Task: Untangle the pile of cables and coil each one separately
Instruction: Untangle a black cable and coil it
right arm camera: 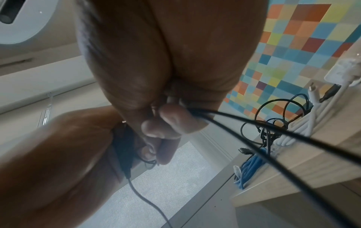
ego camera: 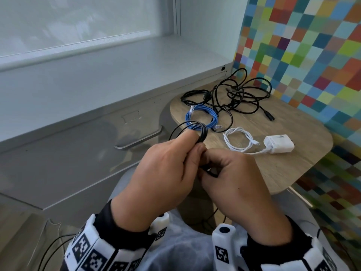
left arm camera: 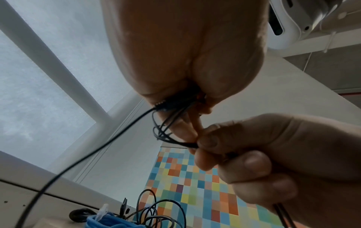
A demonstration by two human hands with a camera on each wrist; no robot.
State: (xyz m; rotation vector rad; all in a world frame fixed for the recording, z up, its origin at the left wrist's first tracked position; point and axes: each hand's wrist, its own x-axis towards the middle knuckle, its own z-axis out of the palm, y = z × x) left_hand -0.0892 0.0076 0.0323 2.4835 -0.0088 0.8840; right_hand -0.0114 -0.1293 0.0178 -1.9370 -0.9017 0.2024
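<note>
Head view shows the left hand [ego camera: 162, 169] holding a small coil of thin black cable [ego camera: 197, 132] on its fingers, clear of the table [ego camera: 273, 173], while the right hand [ego camera: 236, 182] pinches the loose run. That run trails off downward; if it snags or the pinch slackens, I judge the loops could spring open. A black tangle [ego camera: 234, 94] on the table remains unsorted.

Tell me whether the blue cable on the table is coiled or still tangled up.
Coiled. The blue cable lies on the table in neat round loops with both clear plugs free, though a strand from the black pile crosses its right side.
</note>
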